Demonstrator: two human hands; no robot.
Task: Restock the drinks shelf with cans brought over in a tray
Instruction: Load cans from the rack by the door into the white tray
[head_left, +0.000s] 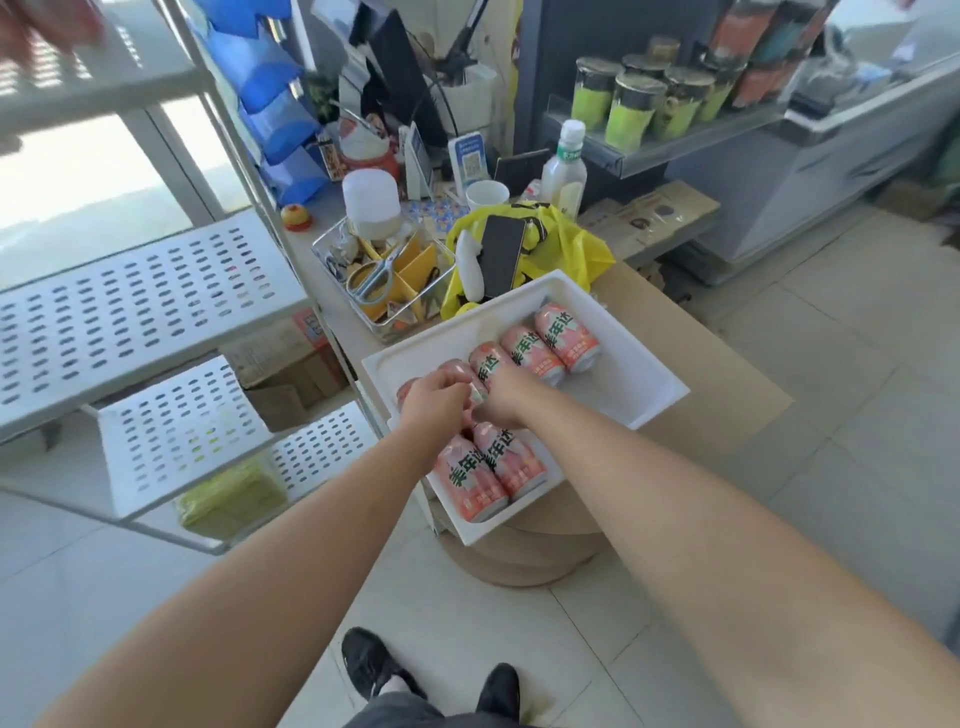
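Observation:
A white tray (639, 379) sits on a brown cardboard stand and holds several pink cans lying on their sides. Three cans (566, 338) lie in the far row, two cans (488, 473) in the near row. My left hand (434, 402) and my right hand (506, 397) meet over the tray's middle, both with fingers curled round a can (478, 392) that is mostly hidden beneath them. The white perforated shelf (135, 306) stands to the left with bare boards.
A counter behind the tray carries a clear organiser with scissors (379, 275), a yellow bag (571, 244) with a phone on it, a paper cup and a bottle (563, 171). A freezer stands at the right. My shoes are on the tiled floor below.

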